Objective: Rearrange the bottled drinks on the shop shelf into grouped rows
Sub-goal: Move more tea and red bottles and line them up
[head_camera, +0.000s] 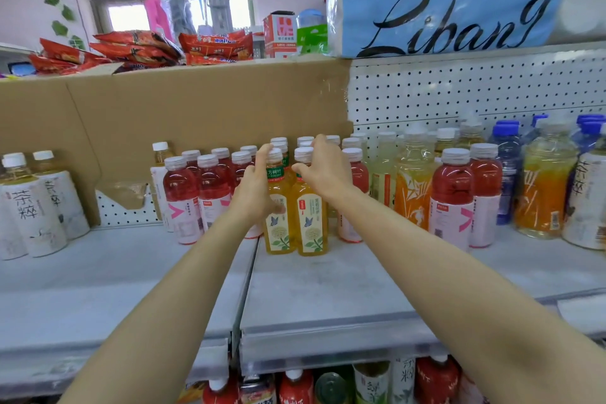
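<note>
- Head view: both your hands are up at the middle of the shelf (328, 279), on the pair of yellow bottles (296, 220) standing side by side, upright, at the front of their column.
- Your left hand (254, 188) sits against the left bottle's shoulder, index finger stretched up beside its cap, fingers loosely spread; whether the thumb wraps behind, I can't tell.
- Your right hand (323, 170) comes over the right bottle's neck, fingers curled around and behind the cap, thumb pointing left across the front; it looks like a grip.
- Red bottles (196, 197) crowd in just to the left, touching the column; more red ones (464, 197) stand apart on the right, with orange (413, 193) between.
- The relation that counts: each bottle stands vertical, directly under its own hand, so neither arm needs to cross.
- My read: you're squaring up the yellow row, and sorting is midway, since reds remain split.
</note>
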